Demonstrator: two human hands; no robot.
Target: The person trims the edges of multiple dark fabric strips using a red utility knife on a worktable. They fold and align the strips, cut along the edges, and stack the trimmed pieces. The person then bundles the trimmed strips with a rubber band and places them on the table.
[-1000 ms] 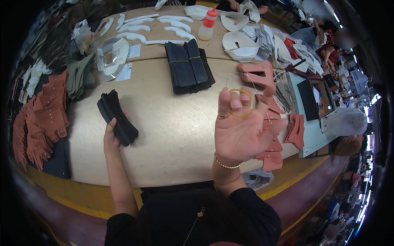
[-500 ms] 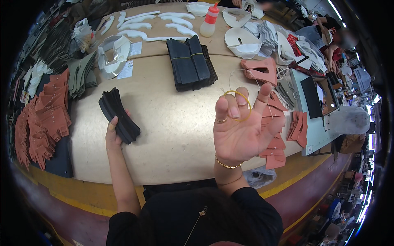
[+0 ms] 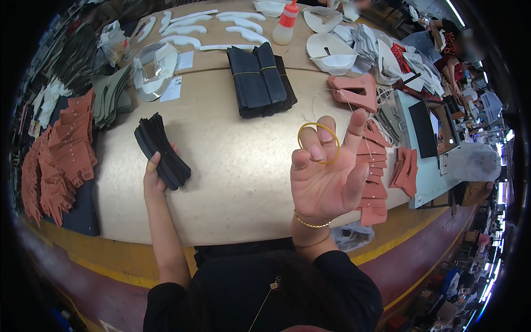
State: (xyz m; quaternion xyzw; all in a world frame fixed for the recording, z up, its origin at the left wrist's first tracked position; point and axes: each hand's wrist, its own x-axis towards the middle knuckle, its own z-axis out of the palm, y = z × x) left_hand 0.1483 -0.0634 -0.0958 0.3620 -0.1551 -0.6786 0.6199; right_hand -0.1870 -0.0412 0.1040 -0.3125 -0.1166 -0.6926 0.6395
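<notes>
- The clearest change is at the person's right grip (image 3: 326, 188), right of centre in the frame: over the last second the thumb (image 3: 357, 185) has folded inward, where it stuck out toward the right.
- The yellow rubber band (image 3: 338, 147) now shows as a fuller ring about the bent fingers; which fingers pass through it is hard to tell. The right grip is loose and parted, palm toward the camera, not clenched.
- At centre left, the left grip (image 3: 154, 180) has hardly altered: it is closed around the black strip stack (image 3: 162, 149), holding it tilted above the desk (image 3: 238, 166).
- The band and the stack are well apart, on opposite sides of the frame, so the change looks like readying the band only; nothing encircles the held stack yet.
- The dark bundles (image 3: 257, 83) at upper centre, crossed by thin yellow bands, have not been disturbed, nor have the rust-coloured pieces (image 3: 72, 138) at far left.
- Everything on the desk has slid slightly in the frame together, which suggests the head turned rather than that anything was shifted.
</notes>
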